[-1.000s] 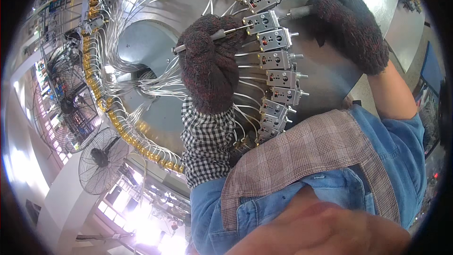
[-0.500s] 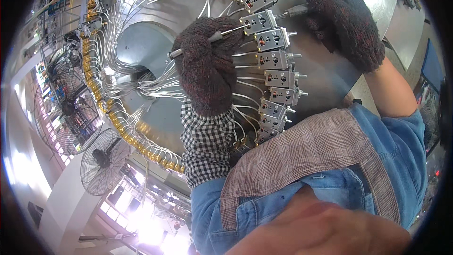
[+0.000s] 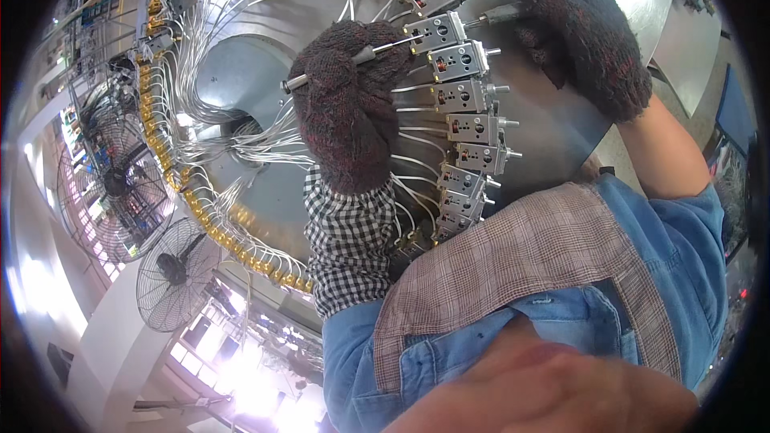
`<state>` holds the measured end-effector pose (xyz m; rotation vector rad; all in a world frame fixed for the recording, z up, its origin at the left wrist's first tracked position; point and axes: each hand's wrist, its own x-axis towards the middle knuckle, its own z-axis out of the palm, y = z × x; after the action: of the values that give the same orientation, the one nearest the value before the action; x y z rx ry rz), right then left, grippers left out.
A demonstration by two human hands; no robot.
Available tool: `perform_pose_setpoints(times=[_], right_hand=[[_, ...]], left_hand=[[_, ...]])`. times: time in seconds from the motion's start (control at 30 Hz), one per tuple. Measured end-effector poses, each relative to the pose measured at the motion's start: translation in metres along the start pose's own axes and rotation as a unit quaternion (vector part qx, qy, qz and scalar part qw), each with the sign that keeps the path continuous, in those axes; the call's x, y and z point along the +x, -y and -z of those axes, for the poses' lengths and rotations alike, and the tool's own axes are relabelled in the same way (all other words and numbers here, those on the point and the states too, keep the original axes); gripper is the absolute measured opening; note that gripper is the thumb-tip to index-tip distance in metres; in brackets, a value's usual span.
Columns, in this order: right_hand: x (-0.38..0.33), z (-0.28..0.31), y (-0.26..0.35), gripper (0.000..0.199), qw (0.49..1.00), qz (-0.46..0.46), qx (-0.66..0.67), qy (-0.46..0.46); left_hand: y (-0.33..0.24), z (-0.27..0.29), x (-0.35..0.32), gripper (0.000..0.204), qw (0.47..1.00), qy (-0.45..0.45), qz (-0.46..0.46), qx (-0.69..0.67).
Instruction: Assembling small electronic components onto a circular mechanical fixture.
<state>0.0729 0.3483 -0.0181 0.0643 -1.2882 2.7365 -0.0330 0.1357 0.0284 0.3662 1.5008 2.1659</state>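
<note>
My left hand (image 3: 345,116), in a dark knitted glove, is closed around a slim screwdriver (image 3: 365,55). The thin shaft points right, and its tip reaches the face of a small metal control unit with a protruding spindle (image 3: 435,33). On that unit's other side, my right hand (image 3: 589,44), also gloved, grips a grey tool handle (image 3: 501,14) in line with the spindle; its exact kind is partly hidden by the fingers. Similar units (image 3: 459,62) stand in a curved row, with white wires (image 3: 417,130) running from their inner sides.
A round metal table (image 3: 553,140) carries the row. Bundled white wires (image 3: 269,147) gather at its hub, and brass-coloured fittings (image 3: 192,200) line the left rim. Two fans (image 3: 172,269) stand beyond the left edge. A plaid apron (image 3: 513,248) covers my front.
The row of units has shifted slightly up and left, and both hands have moved a little with it. Each hand keeps its hold on its tool.
</note>
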Motion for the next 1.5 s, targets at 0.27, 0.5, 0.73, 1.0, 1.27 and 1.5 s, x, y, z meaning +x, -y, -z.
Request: perform_pose_setpoints(times=[0.27, 0.5, 0.73, 1.0, 1.27, 1.5], right_hand=[[0.0, -0.022, 0.021, 0.035, 0.997, -0.04, 0.031, -0.063], [0.0, -0.029, 0.034, 0.035, 0.99, -0.03, -0.115, -0.081], [0.003, -0.023, 0.037, 0.035, 0.653, 0.115, -0.748, -0.009], [-0.001, -0.033, 0.036, 0.035, 0.986, -0.09, -0.025, -0.136], [0.001, -0.011, 0.028, 0.042, 0.727, 0.138, -0.672, 0.011], [-0.002, -0.02, 0.035, 0.041, 0.766, 0.059, -0.64, -0.017]], left_hand=[[-0.003, 0.003, 0.0, 0.037, 0.999, 0.016, 0.025, -0.019], [-0.003, 0.0, 0.0, 0.037, 0.997, -0.014, 0.053, -0.055], [-0.009, -0.003, 0.001, 0.036, 0.998, 0.013, 0.03, 0.045], [-0.002, 0.001, 0.003, 0.034, 0.996, 0.018, 0.046, -0.076], [-0.001, 0.002, 0.003, 0.033, 0.999, 0.011, 0.031, -0.031], [-0.004, -0.001, 0.003, 0.033, 0.997, 0.028, 0.048, -0.058]])
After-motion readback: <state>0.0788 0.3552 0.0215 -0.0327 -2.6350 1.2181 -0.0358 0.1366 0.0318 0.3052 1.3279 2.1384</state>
